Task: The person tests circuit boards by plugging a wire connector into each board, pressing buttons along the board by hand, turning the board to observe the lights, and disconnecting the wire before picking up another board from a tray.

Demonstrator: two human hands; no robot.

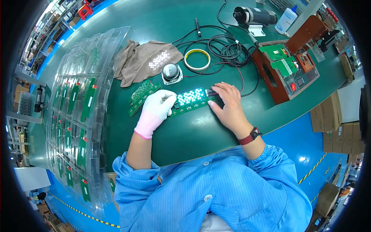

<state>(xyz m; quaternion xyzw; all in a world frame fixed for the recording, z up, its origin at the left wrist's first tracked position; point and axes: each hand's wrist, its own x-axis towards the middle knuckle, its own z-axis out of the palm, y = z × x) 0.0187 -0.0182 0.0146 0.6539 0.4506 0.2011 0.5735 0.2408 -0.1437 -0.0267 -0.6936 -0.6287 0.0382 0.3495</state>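
Note:
A green circuit board [191, 98] with many lit white lights lies on the green table [181, 140] in front of me. My left hand [155, 109], in a white glove with a pink cuff, grips the board's left end with its fingers closed. My bare right hand [227, 101] is at the board's right end, by a dark connector [210, 92], thumb and fingers apart around it. Whether it grips the connector is hard to see. More green boards [143, 94] lie just left of my gloved hand. A round speaker [171, 72] stands behind the lit board.
Clear trays of boards [92, 96] stand at the left. Behind are a brown cloth [145, 62], a tape roll [197, 59], coiled black cable [230, 50] and a pen [198, 28]. A wooden test fixture [272, 77], black cylinder [255, 16] and white bottle [286, 20] are at the right.

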